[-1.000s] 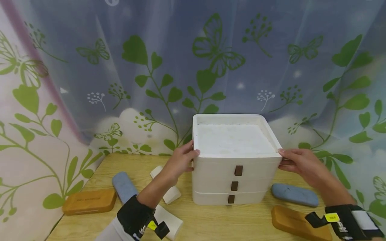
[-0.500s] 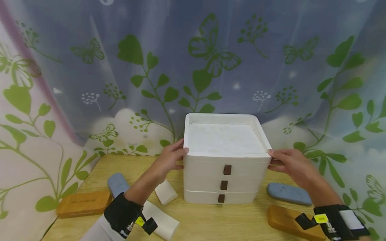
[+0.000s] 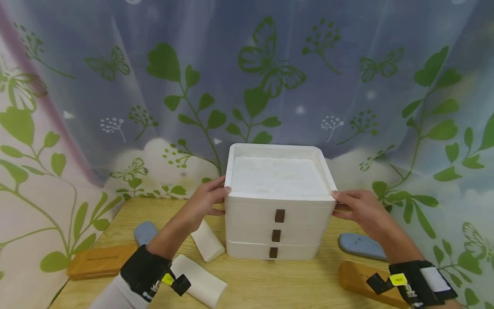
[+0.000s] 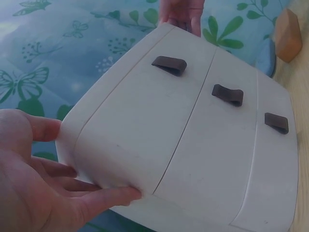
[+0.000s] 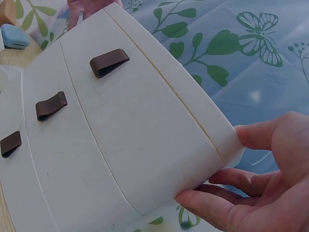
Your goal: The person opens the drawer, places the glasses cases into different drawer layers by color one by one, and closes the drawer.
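A white three-drawer storage box (image 3: 278, 223) with brown pull tabs stands upright on the wooden table, its shallow top tray facing up. At its left front corner, my left hand (image 3: 204, 199) grips the side, thumb on the top rim and fingers along the wall. On the opposite side my right hand (image 3: 359, 206) holds the right front corner the same way. In the left wrist view the thumb and fingers of my left hand (image 4: 43, 179) touch the box's edge. The right wrist view shows my right hand (image 5: 260, 179) at the other corner. All the drawers are closed.
Two cream half-round blocks (image 3: 200, 279) lie left of the box, one almost against it. Farther left are a blue oblong case (image 3: 145, 232) and an orange case (image 3: 101, 262). Another blue case (image 3: 360, 246) and orange case (image 3: 359, 279) lie right. A patterned curtain (image 3: 185, 107) hangs behind.
Both hands have shifted the storage box a little to the left along the table, narrowing the gap to the nearer cream block. The head view has also turned slightly.
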Demonstrator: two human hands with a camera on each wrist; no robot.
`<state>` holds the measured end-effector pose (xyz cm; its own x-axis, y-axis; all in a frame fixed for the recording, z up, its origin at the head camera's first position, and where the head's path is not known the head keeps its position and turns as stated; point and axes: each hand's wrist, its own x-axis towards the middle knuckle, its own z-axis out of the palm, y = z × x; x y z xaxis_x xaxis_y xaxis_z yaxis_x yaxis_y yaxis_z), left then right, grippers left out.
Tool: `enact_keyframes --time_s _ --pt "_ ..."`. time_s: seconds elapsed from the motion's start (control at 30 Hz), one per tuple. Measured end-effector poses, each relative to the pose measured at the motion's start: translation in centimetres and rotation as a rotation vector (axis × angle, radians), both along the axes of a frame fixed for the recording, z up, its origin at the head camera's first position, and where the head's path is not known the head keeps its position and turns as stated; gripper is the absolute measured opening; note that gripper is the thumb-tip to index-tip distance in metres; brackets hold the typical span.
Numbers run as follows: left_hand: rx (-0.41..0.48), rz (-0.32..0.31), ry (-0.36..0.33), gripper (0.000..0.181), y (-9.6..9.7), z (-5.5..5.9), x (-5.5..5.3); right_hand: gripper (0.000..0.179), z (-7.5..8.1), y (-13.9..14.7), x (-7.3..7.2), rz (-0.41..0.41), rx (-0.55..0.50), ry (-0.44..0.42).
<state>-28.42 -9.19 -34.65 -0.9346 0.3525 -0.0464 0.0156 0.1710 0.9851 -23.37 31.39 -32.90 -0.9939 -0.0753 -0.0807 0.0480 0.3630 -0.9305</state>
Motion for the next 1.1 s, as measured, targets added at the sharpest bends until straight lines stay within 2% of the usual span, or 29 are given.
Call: enact_keyframes --time_s 0.4,0.87,1.1 --pt "0.018 0.013 -0.014 0.063 -1.3 0.1 -0.2 0.069 0.2 -1.2 -0.2 0.016 0.008 -0.008" --pt "0.035 -0.014 0.008 0.065 -2.4 0.2 -0.5 0.067 0.2 -2.1 -0.6 0.003 0.016 -0.007" --pt "0.012 -0.012 0.004 0.065 -2.9 0.0 -0.6 0.066 0.0 -2.5 -0.8 0.001 0.005 -0.015"
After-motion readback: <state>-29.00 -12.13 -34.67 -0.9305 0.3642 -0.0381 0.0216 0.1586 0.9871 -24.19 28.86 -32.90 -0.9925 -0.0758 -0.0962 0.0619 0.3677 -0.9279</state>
